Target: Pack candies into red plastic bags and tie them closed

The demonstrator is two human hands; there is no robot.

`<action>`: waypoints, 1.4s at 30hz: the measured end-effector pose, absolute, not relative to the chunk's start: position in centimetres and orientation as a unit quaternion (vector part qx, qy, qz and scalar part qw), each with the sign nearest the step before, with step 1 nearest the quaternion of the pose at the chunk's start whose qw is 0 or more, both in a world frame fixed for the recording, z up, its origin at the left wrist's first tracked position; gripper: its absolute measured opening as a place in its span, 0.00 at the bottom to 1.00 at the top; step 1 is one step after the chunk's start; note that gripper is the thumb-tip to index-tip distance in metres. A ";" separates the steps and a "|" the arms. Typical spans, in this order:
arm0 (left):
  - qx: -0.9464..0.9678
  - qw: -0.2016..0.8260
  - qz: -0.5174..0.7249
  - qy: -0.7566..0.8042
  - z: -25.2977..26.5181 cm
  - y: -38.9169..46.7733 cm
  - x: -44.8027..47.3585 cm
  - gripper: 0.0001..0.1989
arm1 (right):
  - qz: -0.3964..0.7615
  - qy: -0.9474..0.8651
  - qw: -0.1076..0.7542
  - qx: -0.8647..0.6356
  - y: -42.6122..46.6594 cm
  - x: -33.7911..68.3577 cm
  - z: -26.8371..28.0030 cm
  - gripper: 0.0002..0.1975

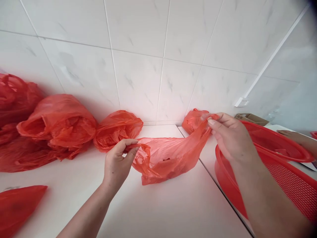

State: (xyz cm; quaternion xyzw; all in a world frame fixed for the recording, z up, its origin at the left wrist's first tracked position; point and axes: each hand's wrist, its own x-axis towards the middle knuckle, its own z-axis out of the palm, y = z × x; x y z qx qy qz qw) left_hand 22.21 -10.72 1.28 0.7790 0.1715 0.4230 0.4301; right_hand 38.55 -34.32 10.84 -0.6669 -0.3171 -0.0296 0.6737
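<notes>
A thin red plastic bag (170, 162) is stretched sideways between my two hands, just above the white table. My left hand (120, 160) pinches its left handle between thumb and fingers. At the other end, my right hand (228, 135) grips the bag's gathered right side, higher up. The bag sags in the middle, and a small dark red piece (166, 159) shows on or through it; I cannot tell which. Behind my right fingertips sits another red bag (194, 120) against the wall.
Several bunched red bags (71, 122) line the wall on the left, and a red bag (19, 205) lies front left. Red perforated baskets (284, 178) stand at right, beyond a table seam. Further back are a cardboard box (252, 119) and another person's arm (297, 138).
</notes>
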 end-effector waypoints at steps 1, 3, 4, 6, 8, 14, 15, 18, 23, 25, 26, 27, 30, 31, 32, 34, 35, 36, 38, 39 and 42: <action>0.776 0.428 0.428 0.178 2.1 -10.6 22.2 0.05 | -0.031 -0.314 0.694 -0.647 -33.8 38.3 10.1 0.05; 0.768 0.419 0.451 0.178 3.5 -10.6 22.4 0.07 | -0.032 -0.299 0.742 -0.599 -32.8 38.0 8.5 0.05; 0.766 0.407 0.467 0.174 4.1 -10.7 22.5 0.08 | -0.025 -0.287 0.766 -0.575 -32.4 38.0 7.9 0.06; 0.759 0.379 0.500 0.173 5.1 -11.1 22.8 0.09 | 0.015 -0.264 0.806 -0.530 -31.5 37.9 6.9 0.08; 0.743 0.391 0.514 0.174 6.0 -11.7 23.3 0.10 | 0.074 -0.256 0.831 -0.488 -30.7 37.6 6.4 0.13; 0.623 0.656 0.422 0.064 7.4 -13.3 25.3 0.11 | 0.175 -0.308 0.762 -0.542 -29.1 34.8 6.6 0.21; 0.619 0.674 0.400 0.048 7.4 -13.7 25.5 0.11 | 0.200 -0.331 0.727 -0.568 -28.9 34.3 6.6 0.25; 0.651 0.694 0.306 -0.002 7.4 -14.9 25.5 0.08 | 0.244 -0.391 0.645 -0.609 -28.4 33.7 6.6 0.26; 0.788 0.506 0.350 -0.022 6.7 -16.1 25.2 0.17 | 0.152 -0.345 0.649 -0.661 -27.9 34.8 6.0 0.19; 0.846 0.378 0.374 -0.043 6.3 -16.1 25.4 0.20 | 0.138 -0.325 0.656 -0.667 -27.9 35.1 5.9 0.20; 0.869 0.334 0.362 -0.056 6.1 -16.0 25.6 0.20 | 0.140 -0.324 0.661 -0.663 -28.0 35.2 6.0 0.21; 0.885 0.307 0.342 -0.067 5.9 -16.0 25.8 0.19 | 0.144 -0.329 0.665 -0.655 -28.0 35.2 6.0 0.21; 0.908 0.277 0.310 -0.056 5.5 -15.6 26.4 0.11 | 0.155 -0.345 0.668 -0.641 -28.3 35.4 6.2 0.22; 0.910 0.273 0.310 -0.037 5.4 -15.4 26.6 0.09 | 0.159 -0.350 0.662 -0.643 -28.5 35.6 6.2 0.23; 0.910 0.276 0.309 -0.013 5.4 -15.2 26.7 0.09 | 0.167 -0.359 0.655 -0.644 -28.7 35.9 6.1 0.23; 0.901 0.307 0.304 0.032 5.3 -14.8 26.8 0.06 | 0.200 -0.407 0.634 -0.626 -29.3 36.5 6.0 0.24; 0.893 0.335 0.296 0.048 5.4 -14.6 26.8 0.05 | 0.216 -0.446 0.621 -0.608 -29.6 36.8 6.0 0.24; 0.884 0.369 0.280 0.058 5.4 -14.5 26.8 0.05 | 0.230 -0.484 0.609 -0.584 -29.9 37.1 5.9 0.25; 0.868 0.429 0.241 0.068 5.6 -14.5 26.6 0.07 | 0.242 -0.536 0.594 -0.549 -30.3 37.2 5.9 0.26; 0.863 0.446 0.224 0.077 5.7 -14.6 26.5 0.08 | 0.242 -0.541 0.591 -0.547 -30.4 37.2 6.0 0.25; 0.861 0.449 0.216 0.106 6.1 -15.1 26.2 0.08 | 0.227 -0.488 0.594 -0.598 -30.2 36.7 5.9 0.13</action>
